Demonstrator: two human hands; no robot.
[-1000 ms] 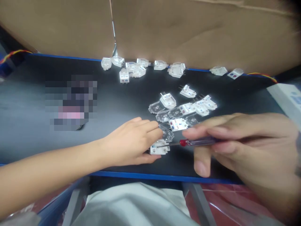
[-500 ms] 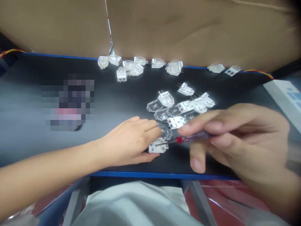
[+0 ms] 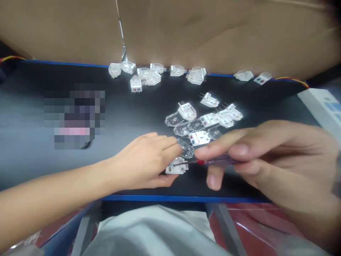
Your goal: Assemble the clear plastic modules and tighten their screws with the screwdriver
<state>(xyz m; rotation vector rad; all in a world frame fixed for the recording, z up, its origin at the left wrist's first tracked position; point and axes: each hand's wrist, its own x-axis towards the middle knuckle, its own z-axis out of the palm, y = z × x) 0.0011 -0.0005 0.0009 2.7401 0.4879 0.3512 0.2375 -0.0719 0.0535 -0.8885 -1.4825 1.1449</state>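
My left hand (image 3: 151,161) grips a small white plug housing (image 3: 176,167) low over the front of the black table, fingers closed along its left end. My right hand (image 3: 255,156) holds a screwdriver (image 3: 217,160) with a clear purplish handle and a red collar. Its thin shaft points left, and the tip is at the upper face of the housing. Just behind lies a clear plastic cover (image 3: 186,148), partly hidden by my left fingers. Close by rests another white plug housing (image 3: 198,138) with red and blue marks.
Several white housings and clear covers (image 3: 195,124) lie beyond my hands. More assembled clear-and-white plugs (image 3: 151,77) line the back edge against a brown cardboard panel (image 3: 213,35). A blurred-out object (image 3: 77,117) lies left; a white box (image 3: 323,113) stands at right.
My right hand has shifted slightly left, its fingers a little differently placed on the screwdriver. The tip stays on the housing in my left hand. The whole view has drifted slightly.
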